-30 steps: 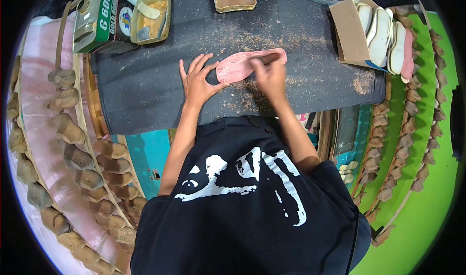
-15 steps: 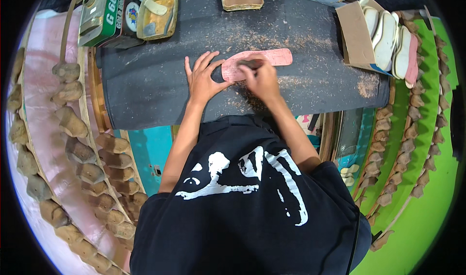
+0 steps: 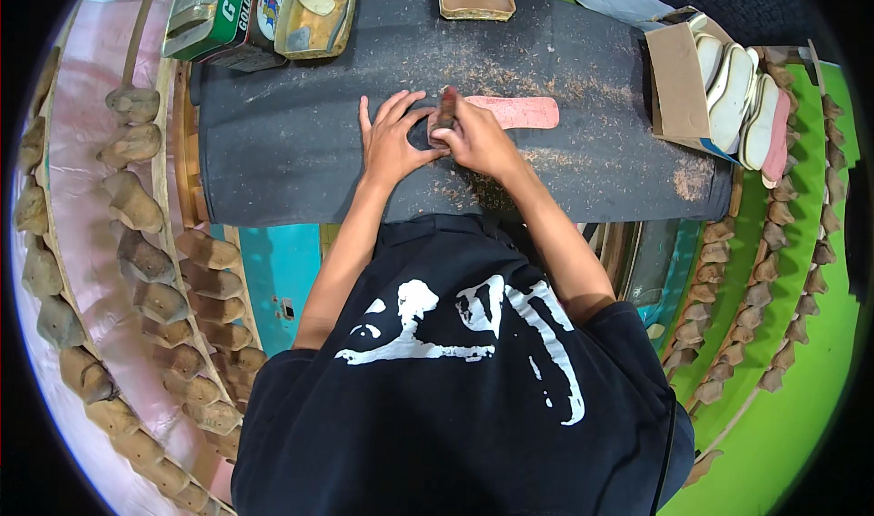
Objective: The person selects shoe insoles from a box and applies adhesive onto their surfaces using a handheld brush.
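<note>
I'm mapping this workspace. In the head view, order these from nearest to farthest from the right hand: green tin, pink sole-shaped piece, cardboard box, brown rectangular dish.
1. Pink sole-shaped piece: partly beneath the right hand.
2. Brown rectangular dish: straight ahead, far side.
3. Cardboard box: right side.
4. Green tin: far left.

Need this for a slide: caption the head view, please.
Right hand grips a dark object over a pink sole-shaped piece, left hand at its left end, shavings on the dark tabletop.
</note>
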A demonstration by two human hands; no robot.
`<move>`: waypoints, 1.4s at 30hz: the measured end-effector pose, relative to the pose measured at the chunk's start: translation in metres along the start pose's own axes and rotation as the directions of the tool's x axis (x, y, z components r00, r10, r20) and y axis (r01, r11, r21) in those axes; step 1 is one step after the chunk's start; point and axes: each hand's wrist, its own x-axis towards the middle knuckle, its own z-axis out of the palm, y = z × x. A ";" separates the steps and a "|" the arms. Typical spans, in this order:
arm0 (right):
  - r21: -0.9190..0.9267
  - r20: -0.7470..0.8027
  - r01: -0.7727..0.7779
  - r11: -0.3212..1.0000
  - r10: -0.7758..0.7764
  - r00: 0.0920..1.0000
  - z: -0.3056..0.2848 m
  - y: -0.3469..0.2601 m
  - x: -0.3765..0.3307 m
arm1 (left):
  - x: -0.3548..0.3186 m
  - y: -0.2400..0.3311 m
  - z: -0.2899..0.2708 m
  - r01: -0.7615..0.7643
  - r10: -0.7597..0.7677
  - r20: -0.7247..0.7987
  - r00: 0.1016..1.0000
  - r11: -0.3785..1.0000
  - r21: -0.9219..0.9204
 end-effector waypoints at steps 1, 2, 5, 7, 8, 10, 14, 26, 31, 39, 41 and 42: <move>-0.002 0.003 0.003 1.000 -0.003 1.000 0.001 0.002 0.005 | 0.000 0.000 0.001 0.005 -0.005 0.001 1.000 1.000 0.011; -0.021 -0.039 -0.023 1.000 0.023 0.999 0.002 0.003 0.014 | 0.000 0.000 0.000 0.011 -0.011 -0.002 1.000 1.000 0.013; 0.026 -0.098 -0.135 0.991 0.137 0.986 -0.004 0.001 0.023 | 0.000 0.000 -0.001 -0.004 0.004 -0.010 1.000 1.000 -0.004; 0.047 0.147 -0.159 0.986 0.151 0.978 -0.007 -0.005 0.018 | 0.000 -0.002 0.000 -0.010 0.010 0.001 1.000 1.000 -0.025; 0.017 0.052 0.023 1.000 -0.024 0.998 -0.002 -0.005 0.013 | 0.000 0.000 0.000 0.007 -0.007 0.011 1.000 1.000 0.002; 0.047 -0.027 -0.087 0.995 0.088 0.996 -0.003 0.005 0.018 | 0.000 -0.001 -0.001 0.002 -0.002 0.004 1.000 1.000 -0.017; 0.060 -0.123 -0.144 0.988 0.150 0.981 -0.003 -0.001 0.019 | -0.001 0.001 -0.001 0.010 -0.010 0.022 1.000 1.000 -0.007; 0.120 -0.378 -0.241 0.963 0.268 0.886 0.002 0.013 0.013 | -0.001 0.001 -0.005 0.029 -0.028 0.037 0.999 0.999 -0.020; -0.041 -0.358 -0.182 0.982 0.156 0.921 0.005 0.018 0.000 | -0.001 0.003 -0.006 0.010 -0.009 0.034 0.999 0.999 -0.032; 0.032 -0.414 -0.271 0.962 0.260 0.872 -0.003 0.031 -0.014 | 0.000 0.003 -0.004 0.011 -0.010 0.029 1.000 0.999 -0.043; 0.017 -0.524 -0.348 0.937 0.305 0.796 -0.010 0.036 -0.018 | 0.000 0.002 -0.005 0.006 -0.005 0.032 0.999 0.999 -0.039; 0.139 -0.640 -0.360 0.923 0.361 0.679 -0.017 0.037 -0.019 | 0.000 0.002 -0.005 0.007 -0.006 0.033 0.999 0.999 -0.034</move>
